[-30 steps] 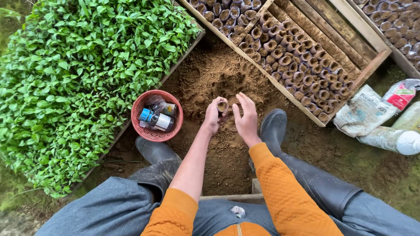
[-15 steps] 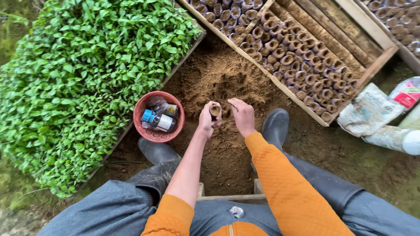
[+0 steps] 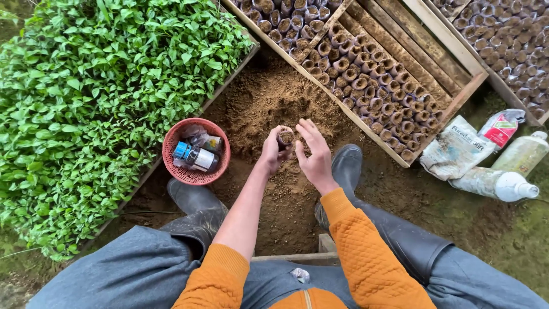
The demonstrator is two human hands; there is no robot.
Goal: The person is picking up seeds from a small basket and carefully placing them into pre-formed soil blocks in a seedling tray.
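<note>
My left hand (image 3: 274, 150) is closed around a small seedling cup (image 3: 285, 137) filled with soil, held upright above a heap of brown soil (image 3: 269, 103). Just right of the cup, my right hand (image 3: 313, 151) has its fingers spread and soil on them. It holds nothing. Beyond the heap lies a wooden tray (image 3: 366, 127) packed with several rows of filled cups (image 3: 366, 86).
A red basket (image 3: 174, 166) with small bottles sits left of my hands. A bed of green seedlings (image 3: 86, 97) fills the left side. Bags and a white bottle (image 3: 494, 184) lie at right. My rubber boots (image 3: 343, 169) flank the soil.
Both hands have drawn slightly toward me over the heap. My left hand still grips the cup, and my right hand's fingers have opened beside it.
</note>
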